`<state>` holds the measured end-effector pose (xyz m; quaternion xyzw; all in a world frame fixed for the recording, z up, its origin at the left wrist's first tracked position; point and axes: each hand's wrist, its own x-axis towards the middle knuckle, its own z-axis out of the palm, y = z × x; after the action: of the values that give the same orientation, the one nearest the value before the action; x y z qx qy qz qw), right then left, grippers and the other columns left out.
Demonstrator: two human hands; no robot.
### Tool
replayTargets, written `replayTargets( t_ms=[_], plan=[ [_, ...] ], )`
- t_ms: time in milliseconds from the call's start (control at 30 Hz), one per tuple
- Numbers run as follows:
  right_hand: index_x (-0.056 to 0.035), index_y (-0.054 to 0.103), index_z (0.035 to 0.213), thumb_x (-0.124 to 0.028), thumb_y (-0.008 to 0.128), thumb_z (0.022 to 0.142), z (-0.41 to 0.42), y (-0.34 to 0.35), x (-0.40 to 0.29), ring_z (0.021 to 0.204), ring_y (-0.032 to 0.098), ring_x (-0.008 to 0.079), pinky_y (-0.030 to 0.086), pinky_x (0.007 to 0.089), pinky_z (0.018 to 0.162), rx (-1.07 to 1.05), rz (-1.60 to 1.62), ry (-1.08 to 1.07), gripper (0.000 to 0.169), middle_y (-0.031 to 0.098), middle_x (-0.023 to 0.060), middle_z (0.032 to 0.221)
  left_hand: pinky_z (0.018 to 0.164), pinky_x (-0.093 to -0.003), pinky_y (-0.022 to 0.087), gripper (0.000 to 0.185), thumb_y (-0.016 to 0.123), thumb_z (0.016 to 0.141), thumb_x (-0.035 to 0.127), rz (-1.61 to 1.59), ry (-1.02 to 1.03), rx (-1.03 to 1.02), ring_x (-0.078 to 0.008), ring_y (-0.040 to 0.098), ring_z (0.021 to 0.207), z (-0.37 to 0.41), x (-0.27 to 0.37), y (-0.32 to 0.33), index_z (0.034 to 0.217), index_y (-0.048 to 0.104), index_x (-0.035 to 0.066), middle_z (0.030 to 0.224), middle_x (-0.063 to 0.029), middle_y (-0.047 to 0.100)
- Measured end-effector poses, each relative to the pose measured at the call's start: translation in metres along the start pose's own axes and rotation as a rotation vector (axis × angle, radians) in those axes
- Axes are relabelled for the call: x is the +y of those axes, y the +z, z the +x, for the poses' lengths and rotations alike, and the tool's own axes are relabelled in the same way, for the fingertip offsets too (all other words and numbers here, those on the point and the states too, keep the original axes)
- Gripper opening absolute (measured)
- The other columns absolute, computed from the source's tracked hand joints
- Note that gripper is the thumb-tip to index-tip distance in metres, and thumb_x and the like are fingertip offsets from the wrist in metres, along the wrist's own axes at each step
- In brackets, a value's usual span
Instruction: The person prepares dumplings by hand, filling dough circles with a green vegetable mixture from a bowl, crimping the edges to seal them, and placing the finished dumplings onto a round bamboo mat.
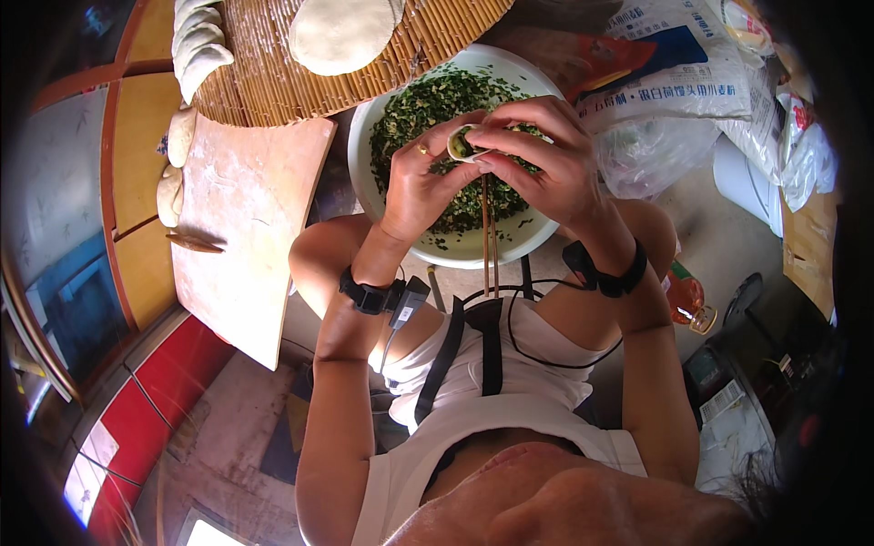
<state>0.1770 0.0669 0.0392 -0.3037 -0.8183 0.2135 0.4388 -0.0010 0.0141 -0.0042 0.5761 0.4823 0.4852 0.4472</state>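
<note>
Over a large white bowl point(360, 153) of chopped green filling point(420, 119), a partly folded dough wrapper point(454, 145) is held between both hands. Green filling shows in its open end. My left hand point(420, 181), with a ring on one finger, pinches the wrapper from the left. From the other side, my right hand point(553, 153) grips its edge with thumb and fingertips. A pair of wooden chopsticks point(486, 239) stands in the bowl below the hands, leaning over the near rim; their far ends are hidden in the filling or behind the fingers.
A slatted tray point(259, 75) holds flat wrappers point(338, 34) and a row of folded dumplings point(198, 48). On the floured board point(239, 205) at left lie dough pieces point(171, 194) and a wooden rolling pin point(196, 243). Flour sacks point(669, 75) and a bottle point(685, 293) are at right.
</note>
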Motion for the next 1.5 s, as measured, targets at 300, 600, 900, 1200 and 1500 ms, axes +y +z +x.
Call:
replayTargets(
  t_ms=[300,600,900,1200,1500],
  plan=[
    [-0.0119,0.073,0.097,-0.012,0.075,0.075,0.001,-0.004,-0.002,0.079,0.061,0.0195,0.049,0.0325,0.068,-0.073,-0.141,-0.07,0.022,0.064,-0.001,0.092,0.089,-0.031,0.053,0.045,0.078,0.079,0.006,0.114,0.04,-0.017,-0.0198,0.067,0.103,0.001,0.004,-0.004,0.122,0.064,0.002,0.119,-0.0121,0.068],
    [-0.0015,0.073,0.092,-0.003,0.069,0.086,-0.01,-0.002,0.015,0.071,0.065,0.0146,0.05,0.0268,0.063,0.15,0.33,0.456,0.007,0.07,0.0085,0.083,0.092,-0.0303,0.053,0.051,0.076,0.08,0.0,-0.139,-0.051,-0.027,-0.0176,0.064,0.107,-0.004,0.003,-0.003,0.127,0.057,0.003,0.125,-0.011,0.064],
    [-0.0071,0.073,0.09,-0.005,0.074,0.075,-0.027,0.002,0.036,0.079,0.069,0.0269,0.055,0.0332,0.07,-0.283,-0.052,0.393,0.015,0.071,0.0095,0.091,0.097,-0.0309,0.05,0.049,0.075,0.082,-0.001,-0.242,-0.109,-0.021,-0.0169,0.061,0.112,-0.007,0.002,-0.008,0.127,0.057,0.001,0.125,-0.0104,0.063],
    [-0.0063,0.072,0.096,0.001,0.068,0.081,-0.017,-0.005,0.037,0.088,0.069,0.0205,0.053,0.0298,0.074,-0.187,0.165,0.24,0.017,0.07,0.0085,0.097,0.098,-0.0314,0.049,0.046,0.074,0.082,-0.002,-0.321,-0.145,0.0,-0.0167,0.061,0.111,-0.008,0.0,-0.008,0.125,0.058,0.0,0.124,-0.0098,0.063],
    [-0.0064,0.072,0.111,-0.008,0.078,0.078,-0.003,0.004,0.009,0.087,0.063,0.0193,0.051,0.0307,0.077,-0.066,0.352,0.224,0.034,0.067,0.0072,0.096,0.097,-0.0316,0.05,0.049,0.073,0.083,-0.004,-0.324,-0.116,-0.045,-0.0159,0.061,0.109,-0.009,-0.002,-0.006,0.129,0.056,0.001,0.122,-0.0095,0.064]
  ],
)
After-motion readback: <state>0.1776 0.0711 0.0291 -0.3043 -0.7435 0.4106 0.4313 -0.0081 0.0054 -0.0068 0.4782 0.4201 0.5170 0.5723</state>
